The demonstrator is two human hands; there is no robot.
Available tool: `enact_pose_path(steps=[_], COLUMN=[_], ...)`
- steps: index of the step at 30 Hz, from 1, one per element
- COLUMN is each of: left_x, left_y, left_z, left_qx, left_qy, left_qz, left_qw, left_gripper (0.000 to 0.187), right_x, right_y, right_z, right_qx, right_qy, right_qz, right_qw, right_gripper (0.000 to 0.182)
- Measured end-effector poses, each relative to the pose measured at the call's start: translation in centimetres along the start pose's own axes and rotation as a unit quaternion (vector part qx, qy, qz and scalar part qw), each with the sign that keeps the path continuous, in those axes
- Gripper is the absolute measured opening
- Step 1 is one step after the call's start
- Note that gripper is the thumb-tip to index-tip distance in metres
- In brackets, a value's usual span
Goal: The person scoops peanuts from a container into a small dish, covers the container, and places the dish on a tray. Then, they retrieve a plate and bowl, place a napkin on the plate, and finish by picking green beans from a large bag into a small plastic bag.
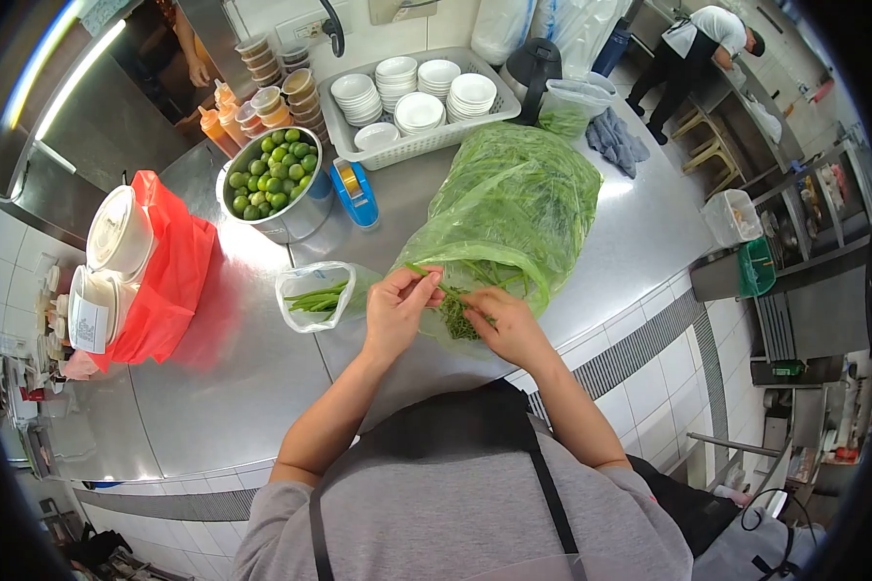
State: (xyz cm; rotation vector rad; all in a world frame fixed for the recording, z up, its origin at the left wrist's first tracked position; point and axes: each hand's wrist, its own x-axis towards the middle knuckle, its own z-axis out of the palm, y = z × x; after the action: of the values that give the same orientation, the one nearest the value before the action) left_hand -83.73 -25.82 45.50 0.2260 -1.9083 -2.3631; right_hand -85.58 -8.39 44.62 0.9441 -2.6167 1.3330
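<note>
My left hand (404,308) is closed in a pinch on a thin green vegetable stalk (424,272). The fingers of my right hand (502,325) are closed at the stalk's other end, to the right. Just below them lies a clump of fine green trimmings (460,320), partly covered by my right hand. Behind both hands a large clear plastic bag (513,194) full of long leafy greens lies with its mouth toward me. Left of my left hand stands a small open plastic bag (300,315) holding green stalk pieces (318,298).
A metal pot of limes (276,174), a blue tape dispenser (356,194) and a basket of white bowls (417,102) stand farther back. A red bag (174,271) with white tubs is at left. A grey cloth (615,140) lies at right. Another person (698,58) works beyond.
</note>
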Motion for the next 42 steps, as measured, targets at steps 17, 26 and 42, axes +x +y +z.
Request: enact_pose_path(steps=[17,26,42], left_x=[-4.5,-2.3,0.2], left_y=[4.3,-2.3,-1.9], left_z=[-2.7,0.0,1.7], left_qx=[-0.027,0.062,0.417], left_qy=[0.021,-0.043,-0.079], left_qz=[0.177,-0.068,0.228], left_qw=[0.984,0.995,0.877], left_gripper=[0.019,0.014,0.025], right_x=[-0.9,2.5,0.8], right_y=[2.1,3.7,-1.3], right_z=[0.0,2.1,-2.8], right_qx=[-0.011,-0.291,-0.051], right_qy=[0.044,0.009,0.171], right_qz=[0.115,0.104,-0.066], right_qw=[0.992,0.951,0.982], right_gripper=[0.02,0.011,0.021])
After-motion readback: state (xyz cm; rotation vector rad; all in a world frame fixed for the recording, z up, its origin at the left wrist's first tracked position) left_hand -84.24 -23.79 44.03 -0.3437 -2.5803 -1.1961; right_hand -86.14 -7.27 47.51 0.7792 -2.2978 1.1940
